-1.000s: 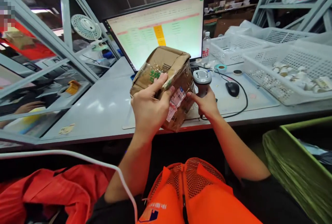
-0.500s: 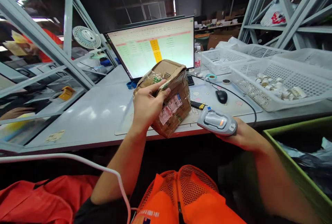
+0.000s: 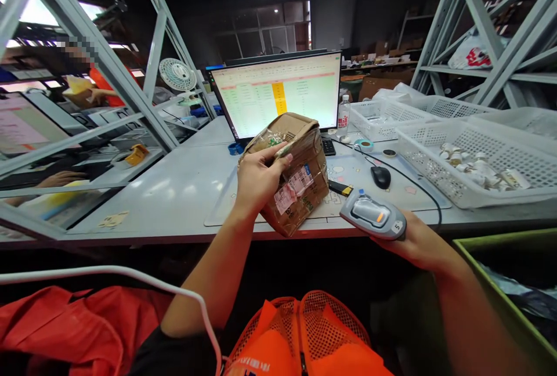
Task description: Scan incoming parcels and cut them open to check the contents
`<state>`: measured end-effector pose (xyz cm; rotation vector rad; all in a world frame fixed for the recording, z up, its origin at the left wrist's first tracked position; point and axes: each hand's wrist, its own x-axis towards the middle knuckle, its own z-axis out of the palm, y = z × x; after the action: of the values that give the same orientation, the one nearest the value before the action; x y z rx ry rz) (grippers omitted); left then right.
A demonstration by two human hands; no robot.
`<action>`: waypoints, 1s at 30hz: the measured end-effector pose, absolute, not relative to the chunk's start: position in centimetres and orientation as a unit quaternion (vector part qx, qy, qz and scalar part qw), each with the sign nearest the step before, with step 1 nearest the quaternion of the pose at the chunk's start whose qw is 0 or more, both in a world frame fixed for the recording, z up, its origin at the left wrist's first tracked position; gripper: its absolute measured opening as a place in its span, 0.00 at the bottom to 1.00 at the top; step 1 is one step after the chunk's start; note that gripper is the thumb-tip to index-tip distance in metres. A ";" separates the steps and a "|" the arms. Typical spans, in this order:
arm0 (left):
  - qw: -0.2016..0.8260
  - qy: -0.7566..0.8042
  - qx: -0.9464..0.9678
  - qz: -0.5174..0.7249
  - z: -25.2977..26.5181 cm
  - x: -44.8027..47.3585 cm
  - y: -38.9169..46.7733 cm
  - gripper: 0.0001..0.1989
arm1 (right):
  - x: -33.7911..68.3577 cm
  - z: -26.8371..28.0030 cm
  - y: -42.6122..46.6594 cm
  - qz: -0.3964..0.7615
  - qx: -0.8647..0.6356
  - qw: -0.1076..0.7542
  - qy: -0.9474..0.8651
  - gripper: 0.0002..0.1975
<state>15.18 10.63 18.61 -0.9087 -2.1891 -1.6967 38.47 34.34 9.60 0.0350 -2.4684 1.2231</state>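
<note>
My left hand point(image 3: 261, 181) grips the upper edge of a worn, taped cardboard box point(image 3: 311, 202), holding it tilted over the desk's front edge. A torn pinkish shipping label point(image 3: 300, 181) with a barcode faces my right side. In my right hand point(image 3: 418, 241) is a grey barcode scanner point(image 3: 372, 216), its nose toward the box and an orange light glowing on top. The scanner and the box are apart. Behind them lies a black and yellow utility knife point(image 3: 340, 188), partly hidden by the box.
A monitor point(image 3: 243, 94) showing a spreadsheet stands behind the box. To the right are a mouse point(image 3: 380, 177), tape rolls point(image 3: 364, 144), a bottle point(image 3: 343, 115) and a white basket point(image 3: 461, 190) of small items. A green bin point(image 3: 474, 260) stands front right. Co-workers are at the left.
The view has shifted left and up, so everything appears lower and further right. Both hands keep their hold on the box and scanner, with little change between them.
</note>
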 end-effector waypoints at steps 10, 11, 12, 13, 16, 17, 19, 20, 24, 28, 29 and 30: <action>0.224 -0.599 -0.093 -0.764 12.6 11.1 -1.4 0.18 | 30.7 5.3 34.4 0.308 -0.172 0.301 -0.886 0.27; 0.219 -0.592 -0.076 -0.771 11.3 10.7 -2.4 0.19 | 29.7 5.0 35.4 0.266 -0.196 0.279 -0.902 0.28; 0.217 -0.590 -0.065 -0.775 10.2 10.4 -3.1 0.19 | 28.7 4.8 36.4 0.223 -0.218 0.252 -0.916 0.30; 0.216 -0.590 -0.059 -0.775 9.2 10.2 -3.8 0.20 | 27.7 4.7 37.5 0.182 -0.239 0.221 -0.928 0.32; 0.210 -0.598 -0.050 -0.772 7.4 9.3 -5.2 0.22 | 25.3 4.9 40.7 0.087 -0.292 0.126 -0.944 0.39; 0.204 -0.602 -0.049 -0.770 7.2 9.0 -5.6 0.22 | 24.6 4.9 41.6 0.066 -0.306 0.100 -0.945 0.41; 0.195 -0.612 -0.051 -0.765 7.0 8.3 -6.3 0.22 | 23.5 4.8 43.1 0.040 -0.324 0.061 -0.943 0.43; 0.190 -0.619 -0.052 -0.761 6.9 7.9 -6.5 0.21 | 22.9 4.7 43.6 0.033 -0.329 0.049 -0.943 0.43; 0.156 -0.668 -0.060 -0.725 6.4 6.1 -7.4 0.20 | 21.2 3.6 44.9 0.017 -0.341 0.026 -0.940 0.42; 0.115 -0.751 -0.076 -0.646 6.4 4.4 -8.0 0.20 | 20.4 2.4 45.7 -0.001 -0.326 0.033 -0.945 0.42; 0.122 -0.773 -0.081 -0.617 6.7 4.2 -8.0 0.20 | 20.4 2.3 46.0 -0.002 -0.321 0.035 -0.946 0.42; 0.149 -0.796 -0.084 -0.581 7.1 4.2 -8.0 0.22 | 20.3 2.2 46.3 -0.003 -0.319 0.036 -0.947 0.42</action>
<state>4.18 -7.95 7.07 -0.2423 -2.2880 -1.6705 20.33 46.33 2.22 -0.9794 -2.9096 -0.0081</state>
